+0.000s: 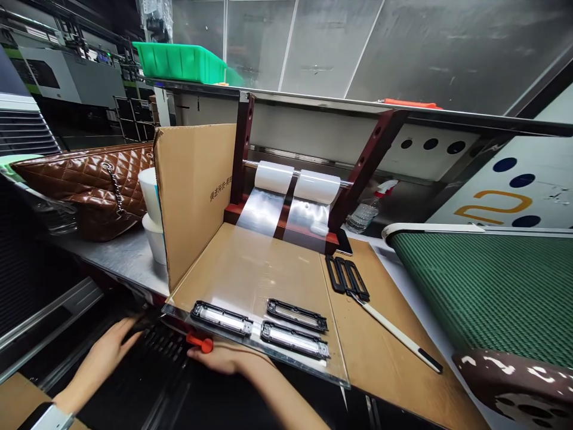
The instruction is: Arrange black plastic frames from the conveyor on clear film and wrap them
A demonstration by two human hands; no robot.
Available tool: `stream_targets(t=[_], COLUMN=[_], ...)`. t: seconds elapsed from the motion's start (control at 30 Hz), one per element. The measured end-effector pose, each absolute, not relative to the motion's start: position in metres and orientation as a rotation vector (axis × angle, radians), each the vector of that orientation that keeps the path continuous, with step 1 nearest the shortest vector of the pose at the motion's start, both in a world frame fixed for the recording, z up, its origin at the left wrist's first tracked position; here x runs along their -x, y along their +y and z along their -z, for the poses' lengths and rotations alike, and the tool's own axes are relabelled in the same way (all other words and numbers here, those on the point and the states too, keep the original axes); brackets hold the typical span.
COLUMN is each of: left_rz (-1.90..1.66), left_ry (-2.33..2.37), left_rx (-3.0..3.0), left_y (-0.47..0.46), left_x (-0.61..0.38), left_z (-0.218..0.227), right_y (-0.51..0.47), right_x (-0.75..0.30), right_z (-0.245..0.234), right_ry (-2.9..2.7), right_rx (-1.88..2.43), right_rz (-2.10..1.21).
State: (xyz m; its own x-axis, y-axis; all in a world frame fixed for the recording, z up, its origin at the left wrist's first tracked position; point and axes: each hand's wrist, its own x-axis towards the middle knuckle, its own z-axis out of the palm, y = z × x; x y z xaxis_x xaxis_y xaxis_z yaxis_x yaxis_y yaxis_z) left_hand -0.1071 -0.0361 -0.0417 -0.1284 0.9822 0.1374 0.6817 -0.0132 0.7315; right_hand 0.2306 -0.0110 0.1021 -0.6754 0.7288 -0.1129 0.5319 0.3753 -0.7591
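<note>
Both hands are low at the front of the metal counter [119, 260] in the head view. The left hand [110, 345] has its fingertips in shadow, so its grip cannot be told. The right hand [221, 357] is at an orange-red rounded handle [205, 344] by the front edge; whether it grasps that is unclear. Three long black plastic frames [294, 340] lie just above the right forearm. An upright brown cardboard panel [197, 200] screens the left side, partly hiding white round containers [156, 239] and a brown quilted handbag [114, 185]. Behind, two clear film rolls [317, 186] hang between dark red uprights [367, 155]; rightward, a white stick [394, 330] lies near a green conveyor belt [492, 286].
</note>
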Motion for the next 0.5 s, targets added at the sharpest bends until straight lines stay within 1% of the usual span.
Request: stream_targets(t=[0.1,0.27,0.5], left_rz=[-0.924,-0.923,-0.953], left_ry=[1.785,1.547,1.318], left_rx=[-1.503,-1.193,-0.991], left_y=[-0.041,-0.027,0.005], left_x=[0.113,0.099,0.082], left_z=[0.037,0.025,0.013], right_y=[-0.01,-0.008,-0.008], right_x=[-0.228,-0.229,-0.23], right_z=[-0.099,-0.103,-0.097], right_ry=[-2.474,-2.563,-2.546], right_rx=[1.083,1.082,1.146], right_rz=[-1.222,-1.208,-1.178])
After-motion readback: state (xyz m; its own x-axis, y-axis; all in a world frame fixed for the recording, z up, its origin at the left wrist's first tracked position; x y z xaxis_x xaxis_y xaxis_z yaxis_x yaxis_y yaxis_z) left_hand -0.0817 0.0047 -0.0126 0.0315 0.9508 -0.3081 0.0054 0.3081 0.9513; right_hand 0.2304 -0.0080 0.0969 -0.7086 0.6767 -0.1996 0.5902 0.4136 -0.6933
